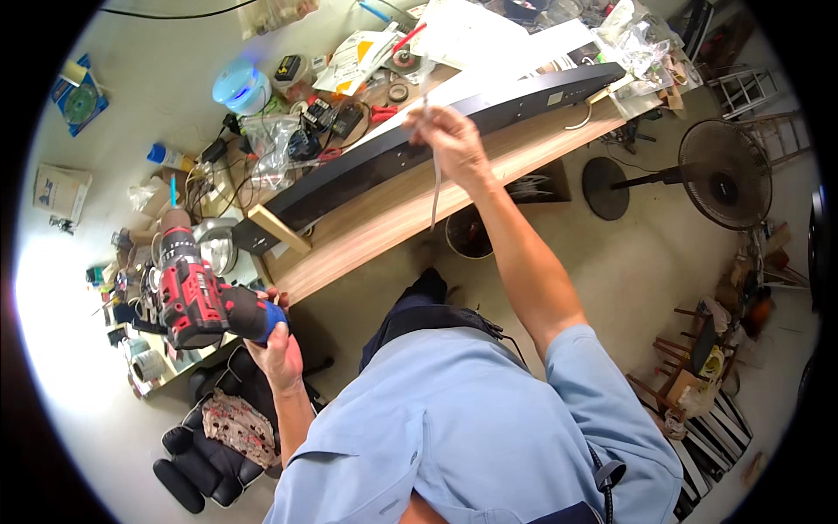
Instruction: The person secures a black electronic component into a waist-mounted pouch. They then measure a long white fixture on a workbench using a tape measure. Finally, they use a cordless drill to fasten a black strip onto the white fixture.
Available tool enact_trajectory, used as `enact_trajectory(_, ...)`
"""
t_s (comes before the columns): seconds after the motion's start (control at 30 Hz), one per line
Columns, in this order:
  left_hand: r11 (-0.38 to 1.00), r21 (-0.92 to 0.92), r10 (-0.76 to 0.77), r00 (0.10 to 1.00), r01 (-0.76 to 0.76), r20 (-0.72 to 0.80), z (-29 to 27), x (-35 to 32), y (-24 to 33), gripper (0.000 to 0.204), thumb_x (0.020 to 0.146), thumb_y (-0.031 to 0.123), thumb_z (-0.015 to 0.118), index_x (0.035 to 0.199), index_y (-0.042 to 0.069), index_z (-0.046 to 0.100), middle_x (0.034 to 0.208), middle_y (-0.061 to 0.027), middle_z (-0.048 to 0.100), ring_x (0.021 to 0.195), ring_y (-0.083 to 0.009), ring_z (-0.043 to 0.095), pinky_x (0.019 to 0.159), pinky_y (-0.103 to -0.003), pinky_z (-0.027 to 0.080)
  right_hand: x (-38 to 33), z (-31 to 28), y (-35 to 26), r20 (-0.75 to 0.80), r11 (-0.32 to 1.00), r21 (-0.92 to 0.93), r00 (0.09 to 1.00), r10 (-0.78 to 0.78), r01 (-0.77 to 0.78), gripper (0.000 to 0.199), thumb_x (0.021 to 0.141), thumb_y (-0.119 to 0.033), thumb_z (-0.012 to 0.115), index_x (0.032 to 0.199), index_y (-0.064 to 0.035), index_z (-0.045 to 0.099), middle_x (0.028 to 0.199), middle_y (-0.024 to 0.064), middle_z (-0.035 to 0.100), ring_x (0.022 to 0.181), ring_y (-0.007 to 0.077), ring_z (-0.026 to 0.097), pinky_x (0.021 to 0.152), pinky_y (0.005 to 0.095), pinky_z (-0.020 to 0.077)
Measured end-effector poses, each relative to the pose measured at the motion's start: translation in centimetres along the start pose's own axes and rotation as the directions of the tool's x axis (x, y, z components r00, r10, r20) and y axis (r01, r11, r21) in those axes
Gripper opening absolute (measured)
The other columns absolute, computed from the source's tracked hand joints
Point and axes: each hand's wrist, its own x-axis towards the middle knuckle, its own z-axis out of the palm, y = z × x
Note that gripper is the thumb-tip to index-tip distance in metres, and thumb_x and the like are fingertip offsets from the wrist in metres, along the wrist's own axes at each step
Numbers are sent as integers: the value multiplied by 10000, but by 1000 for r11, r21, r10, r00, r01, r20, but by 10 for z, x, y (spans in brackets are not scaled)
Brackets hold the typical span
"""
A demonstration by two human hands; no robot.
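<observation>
My left hand (pixel 279 354) is closed round the blue-ended base of a red and black cordless drill (pixel 190 288). The drill is raised at the left, its chuck towards the workbench, with a thin blue piece beyond the tip. Over the bench, my right hand (pixel 452 144) pinches a thin pale strip or cord (pixel 436 196), which hangs down past the front edge. Whether it is a cable cannot be made out. Behind the right hand, a long black metal bar (pixel 349 183) with small holes lies along the bench, and a short wooden block (pixel 279 229) rests across its left end.
The wood-topped workbench (pixel 375 231) carries papers (pixel 362 59), a light-blue tub (pixel 241 86), tools and plastic bags. A standing fan (pixel 724 175) is at the right. Below the bench are a round bin (pixel 469 234) and a box. A black chair (pixel 205 450) stands lower left.
</observation>
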Motion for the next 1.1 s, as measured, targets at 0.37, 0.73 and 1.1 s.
enact_trajectory(0.37,989,104,-127,973,109,194,65,78,-52,626,827,19,678,1420,50,478,1296,-106,557,1232,-250,569,1051,-433,483,-14,33,83,86,216,-976,904,420,-7,298,955,-288,622,1051,-6,635,909,252,716,900,449,690,825,531,555)
enact_trajectory(0.73,961,128,-277,883,246,379,169,89,-152,359,867,71,739,1190,63,583,1016,-9,624,913,-104,591,815,-305,508,-67,-35,78,-215,908,-46,892,398,-417,305,1018,-195,619,1268,-20,629,1186,64,682,1135,143,620,1006,301,486)
enact_trajectory(1.1,891,452,-336,743,51,579,257,72,-191,575,731,71,813,1243,25,554,1123,-150,604,1020,-313,627,919,-395,494,-90,-83,-59,-161,969,-42,959,233,-242,690,883,11,688,1490,-45,365,1335,65,555,1216,177,561,1010,340,469)
